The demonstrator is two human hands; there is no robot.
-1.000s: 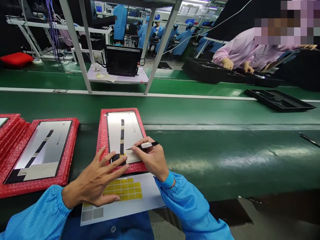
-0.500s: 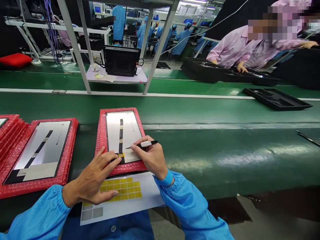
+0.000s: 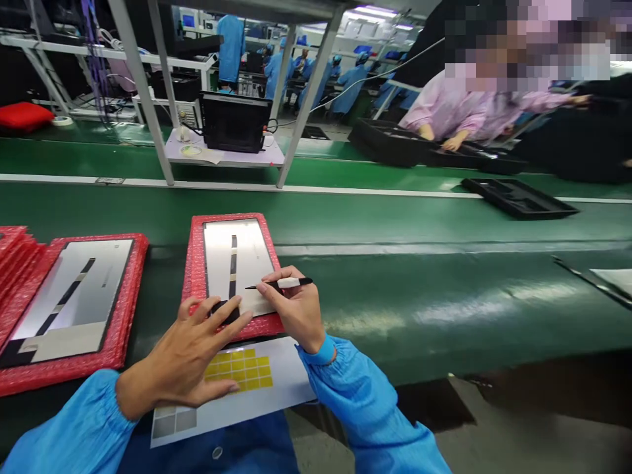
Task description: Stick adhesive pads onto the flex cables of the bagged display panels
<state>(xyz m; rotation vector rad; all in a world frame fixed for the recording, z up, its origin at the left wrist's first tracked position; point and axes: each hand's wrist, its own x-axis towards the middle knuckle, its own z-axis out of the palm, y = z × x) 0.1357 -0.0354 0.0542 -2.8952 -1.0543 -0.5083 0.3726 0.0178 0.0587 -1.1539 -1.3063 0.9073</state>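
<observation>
A silver-white display panel [image 3: 237, 263] lies on a red bubble-wrap pad [image 3: 195, 283], with a black and tan strip [image 3: 233, 266] running down its middle. My left hand [image 3: 185, 362] is spread over the strip's lower end, and its fingers hide the end. My right hand [image 3: 296, 313] is shut on a slim black pointed tool [image 3: 289, 283] with a white grip, and the tip is just above the panel's surface. Below both hands lies a white sheet [image 3: 291, 375] bearing a grid of yellow tape squares [image 3: 239, 372].
A second panel [image 3: 74, 296] on a red pad lies to the left, beside a stack of red pads [image 3: 14, 257]. A black tray [image 3: 518, 199] sits on the green bench, and a co-worker in a pink smock [image 3: 459, 112] handles trays beyond it.
My left fingers have moved over the strip's lower end, hiding the small yellow piece seen there earlier. The whole view has shifted slightly as my head turned.
</observation>
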